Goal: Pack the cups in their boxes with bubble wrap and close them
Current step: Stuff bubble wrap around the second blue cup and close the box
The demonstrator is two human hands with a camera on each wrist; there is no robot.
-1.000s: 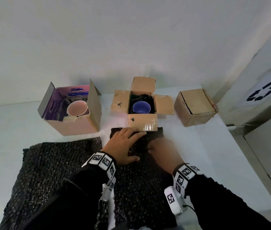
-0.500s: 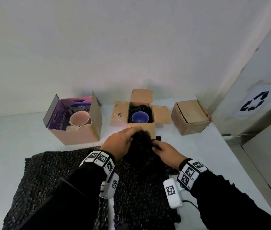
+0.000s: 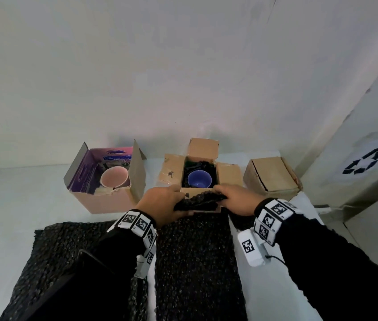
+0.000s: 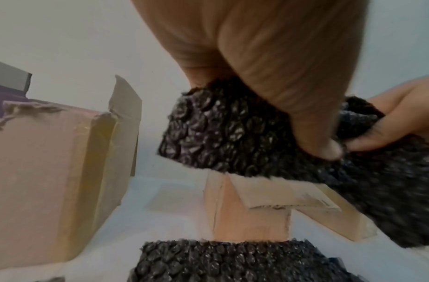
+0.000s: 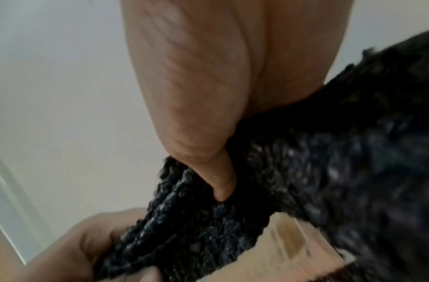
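Bubble wrap (image 3: 198, 200), a folded black wad of it, hangs between my two hands just in front of the open middle box (image 3: 200, 169), above its near flap. It looks light and soft, springy enough to unfold if I let go, so I judge it best held at both ends with the layers pinched flat. My left hand (image 3: 162, 205) grips the left end, thumb underneath and fingers (image 4: 314, 133) curled over the top; my right hand (image 3: 234, 199) pinches the right end, thumb (image 5: 220, 181) dug into the fold. The blue cup (image 3: 199, 179) sits upright in that box on more dark wrap; it looks breakable, so I would press the wad in gently around it. The pink cup (image 3: 114, 180) leans in the left box (image 3: 104, 179), still uncovered. The right box (image 3: 272, 176) is already closed. Two flat sheets (image 3: 195, 262) lie on the table (image 3: 9, 205) under my forearms.
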